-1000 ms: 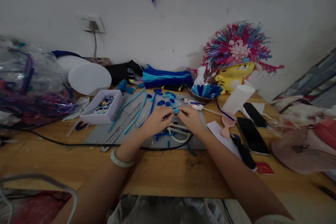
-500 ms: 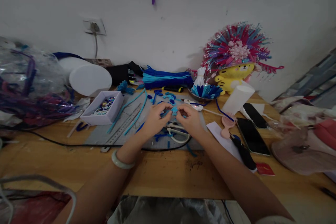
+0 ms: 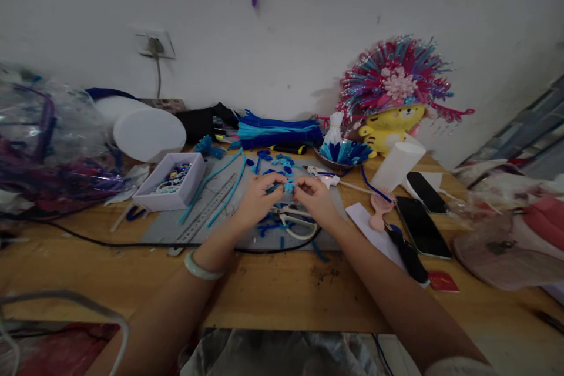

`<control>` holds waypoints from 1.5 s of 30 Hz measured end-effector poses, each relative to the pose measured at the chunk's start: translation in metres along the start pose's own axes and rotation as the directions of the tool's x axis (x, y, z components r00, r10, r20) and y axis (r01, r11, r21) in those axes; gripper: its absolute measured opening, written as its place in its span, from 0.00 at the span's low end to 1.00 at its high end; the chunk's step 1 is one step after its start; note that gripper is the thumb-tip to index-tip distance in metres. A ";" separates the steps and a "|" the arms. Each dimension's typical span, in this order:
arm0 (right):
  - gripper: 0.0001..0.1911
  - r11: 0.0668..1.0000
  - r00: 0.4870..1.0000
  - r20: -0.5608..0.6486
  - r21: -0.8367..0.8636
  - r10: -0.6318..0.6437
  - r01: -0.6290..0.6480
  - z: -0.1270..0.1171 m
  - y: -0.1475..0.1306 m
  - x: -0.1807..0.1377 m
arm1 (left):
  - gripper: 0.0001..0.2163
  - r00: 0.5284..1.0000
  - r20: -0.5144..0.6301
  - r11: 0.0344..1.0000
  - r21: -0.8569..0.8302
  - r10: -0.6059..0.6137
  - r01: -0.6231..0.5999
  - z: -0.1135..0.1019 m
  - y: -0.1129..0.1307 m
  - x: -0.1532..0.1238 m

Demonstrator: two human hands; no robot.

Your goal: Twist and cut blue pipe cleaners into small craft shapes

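Over the grey cutting mat (image 3: 158, 232), a small light-blue fuzzy pipe-cleaner flower (image 3: 288, 186) is pinched between my two hands. My left hand (image 3: 259, 198) has its thumb and fingers closed at the flower's left side. From the right, my right hand (image 3: 318, 198) pinches it with bent fingertips. The fingers hide part of it. White-handled scissors (image 3: 300, 228) lie on the mat just below my hands. Short blue pipe-cleaner pieces (image 3: 282, 160) are scattered behind them, and long light-blue pipe cleaners (image 3: 229, 192) rest left of my left hand beside a metal ruler (image 3: 203, 217).
A white box of beads (image 3: 170, 191) stands on the left. Behind the mat lies a blue pipe-cleaner bundle (image 3: 279, 131); a bowl of blue pieces (image 3: 346, 154) sits to its right. Phones (image 3: 423, 228) lie far right. A black cable (image 3: 110, 242) crosses the front.
The view has shifted slightly. The light-blue flower has turned between my fingertips and its petals show more spread out; both hands keep their pinch.
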State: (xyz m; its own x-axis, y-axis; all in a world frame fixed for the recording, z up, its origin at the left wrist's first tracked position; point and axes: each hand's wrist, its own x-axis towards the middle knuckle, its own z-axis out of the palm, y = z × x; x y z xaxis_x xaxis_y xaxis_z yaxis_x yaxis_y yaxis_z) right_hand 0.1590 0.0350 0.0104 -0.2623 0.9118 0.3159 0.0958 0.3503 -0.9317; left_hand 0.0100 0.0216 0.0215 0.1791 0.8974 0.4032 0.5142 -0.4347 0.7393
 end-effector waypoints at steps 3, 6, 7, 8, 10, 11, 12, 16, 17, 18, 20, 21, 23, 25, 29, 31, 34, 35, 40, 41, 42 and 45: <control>0.05 0.997 0.999 0.015 0.050 0.050 -0.050 0.000 0.000 0.001 | 0.07 0.999 0.029 0.999 -0.045 0.015 -0.014 -0.001 -0.004 0.000; 0.05 0.993 0.996 0.028 0.081 0.084 -0.086 0.000 -0.001 0.001 | 0.07 0.996 0.079 0.997 -0.073 0.035 -0.029 -0.002 -0.008 0.001; 0.05 0.992 0.995 0.031 0.088 0.092 -0.095 0.000 -0.002 0.001 | 0.07 0.995 0.089 0.996 -0.078 0.040 -0.033 -0.003 -0.009 0.001; 0.05 0.990 0.995 0.033 0.094 0.098 -0.101 -0.001 -0.003 0.001 | 0.07 0.994 0.097 0.996 -0.082 0.044 -0.036 -0.004 -0.009 0.001; 0.05 0.989 0.994 0.038 0.106 0.101 -0.105 -0.001 -0.004 0.001 | 0.08 0.993 0.109 0.996 -0.084 0.048 -0.039 -0.005 -0.009 0.001; 0.05 0.988 0.994 0.043 0.113 0.103 -0.107 -0.002 -0.004 0.001 | 0.08 0.992 0.116 0.996 -0.082 0.053 -0.044 -0.007 -0.008 0.001; 0.05 0.987 0.993 0.048 0.121 0.104 -0.109 -0.002 -0.004 0.001 | 0.08 0.991 0.123 0.996 -0.078 0.059 -0.049 -0.008 -0.008 0.001; 0.05 0.984 0.991 0.068 0.127 0.115 -0.123 -0.004 -0.003 0.002 | 0.07 0.986 0.155 0.996 -0.077 0.066 -0.055 -0.009 -0.010 0.001; 0.05 0.984 0.991 0.064 0.124 0.118 -0.125 -0.004 -0.003 0.003 | 0.07 0.986 0.156 0.996 -0.077 0.057 -0.045 -0.009 -0.010 0.001; 0.05 0.984 0.991 0.051 0.122 0.121 -0.126 -0.004 -0.003 0.003 | 0.07 0.988 0.145 0.996 -0.078 0.045 -0.034 -0.007 -0.011 0.002; 0.05 0.985 0.992 -0.015 0.125 0.123 -0.121 -0.003 -0.002 0.003 | 0.07 0.996 0.085 0.997 -0.074 0.017 -0.011 -0.004 -0.011 0.002; 0.05 0.986 0.991 -0.064 0.125 0.120 -0.111 -0.002 -0.002 0.003 | 0.07 0.999 0.044 0.998 -0.064 0.001 0.002 -0.001 -0.011 0.002; 0.05 0.991 0.984 -0.148 0.109 0.097 -0.081 0.002 0.000 0.001 | 0.06 0.999 -0.028 0.999 -0.024 -0.036 0.035 0.003 -0.009 0.001; 0.06 0.995 0.980 -0.186 0.088 0.064 -0.048 0.007 0.004 -0.001 | 0.06 0.995 -0.074 0.997 0.027 -0.070 0.072 0.006 -0.006 0.000; 0.11 0.999 0.983 -0.183 0.040 0.020 -0.013 0.013 0.014 -0.003 | 0.05 0.985 -0.143 0.988 0.106 -0.093 0.109 0.009 -0.002 -0.002; 0.12 1.000 0.985 -0.172 -0.013 -0.002 0.000 0.012 0.018 -0.002 | 0.05 0.987 -0.144 0.989 0.115 -0.074 0.091 0.011 -0.002 -0.002; 0.11 0.989 0.987 -0.138 -0.129 -0.084 0.066 0.008 0.022 0.001 | 0.06 0.992 -0.118 0.993 0.103 -0.051 0.063 0.015 -0.004 -0.002; 0.10 0.980 0.985 -0.124 -0.175 -0.116 0.094 0.006 0.022 0.002 | 0.06 0.993 -0.109 0.993 0.105 -0.052 0.063 0.016 -0.005 -0.002; 0.09 0.950 0.981 -0.091 -0.279 -0.174 0.142 0.001 0.021 0.003 | 0.06 0.998 -0.010 0.998 0.000 -0.063 0.063 0.020 -0.010 -0.002; 0.09 0.953 0.983 -0.086 -0.270 -0.164 0.136 0.000 0.020 0.003 | 0.06 0.998 0.017 0.997 -0.052 -0.063 0.064 0.019 -0.010 -0.002; 0.09 0.958 0.985 -0.083 -0.257 -0.151 0.126 -0.001 0.019 0.003 | 0.06 0.997 0.043 0.992 -0.106 -0.066 0.070 0.018 -0.011 -0.002; 0.08 0.978 0.992 -0.073 -0.190 -0.100 0.084 -0.003 0.016 0.003 | 0.05 0.988 0.115 0.953 -0.274 -0.099 0.127 0.014 -0.011 0.000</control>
State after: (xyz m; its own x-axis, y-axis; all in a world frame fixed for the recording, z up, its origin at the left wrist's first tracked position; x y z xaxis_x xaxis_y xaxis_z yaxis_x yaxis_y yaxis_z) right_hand 0.1627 0.0441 -0.0026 -0.1996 0.8856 0.4193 0.2540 0.4601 -0.8507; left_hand 0.0160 0.0268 0.0060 0.2223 0.9387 0.2636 0.2829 -0.3209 0.9039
